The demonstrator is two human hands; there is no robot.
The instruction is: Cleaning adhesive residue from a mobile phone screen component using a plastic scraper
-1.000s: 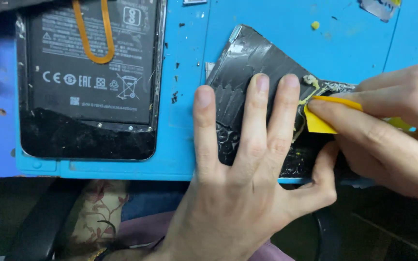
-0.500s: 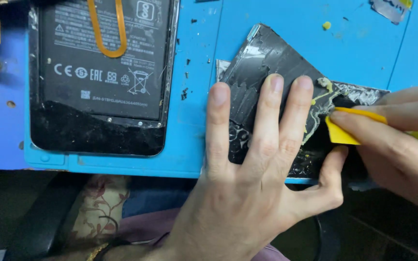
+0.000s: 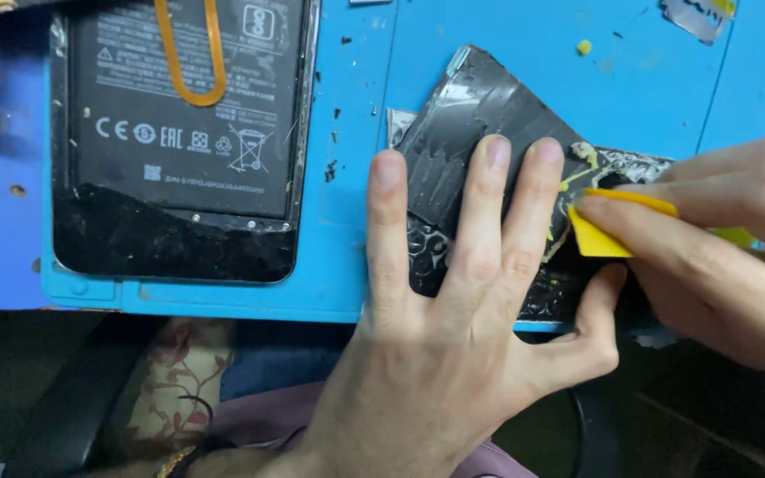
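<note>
Blue matting covers the surface, with an opened phone lying well left of the grip. Under the left hand, spread flat, sits a black back cover, thin, slightly flexible and likely brittle; best held down broadly. The right hand pinches a yellow plastic scraper against its gluey edge.

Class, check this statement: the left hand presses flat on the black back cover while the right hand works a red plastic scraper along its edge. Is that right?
Not quite. In the head view the scraper is yellow, not red. The left hand does press flat on the black back cover, and the right hand holds the scraper at its edge.
</note>
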